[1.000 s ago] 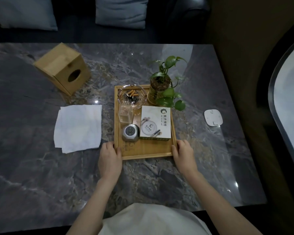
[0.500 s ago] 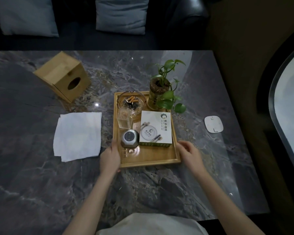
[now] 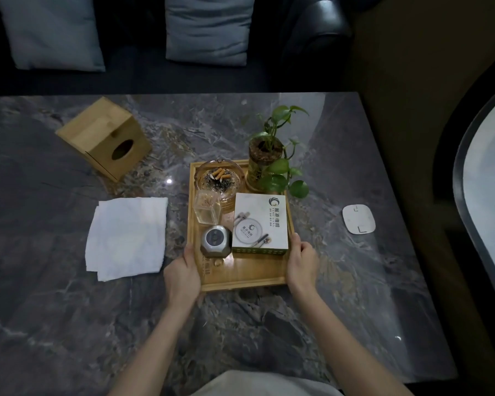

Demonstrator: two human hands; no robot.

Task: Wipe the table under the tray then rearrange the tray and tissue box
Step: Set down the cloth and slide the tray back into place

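Nearest the camera, two bare forearms are reaching out over the dark marbled desk (image 3: 269, 324). The left hand (image 3: 183, 274) is clasping the near left corner of the wooden tray (image 3: 240, 277), its grip closed over the left rim, and the right hand (image 3: 302, 264) is holding the right rim the same way, thumb lying along the edge. The tray is sitting in the middle of the desk, a little right of centre. On it, a faceted grey metal container (image 3: 214, 244) and a white printed box (image 3: 260, 222) are standing closest to the hands; behind them a small clear container (image 3: 207, 210), then a glass ashtray (image 3: 220, 178) holding cigarette butts, and a potted green plant (image 3: 269, 161) at the far right corner. Left of the tray, apart from it, a white cloth (image 3: 127, 237) is lying flat. A white flat device (image 3: 358, 219) is lying to the right. Farther back on the left, the wooden tissue box (image 3: 105, 137) is resting tipped, its oval opening facing the side. Beyond the desk, two grey cushions (image 3: 209, 27) are leaning on a dark sofa (image 3: 312, 32).
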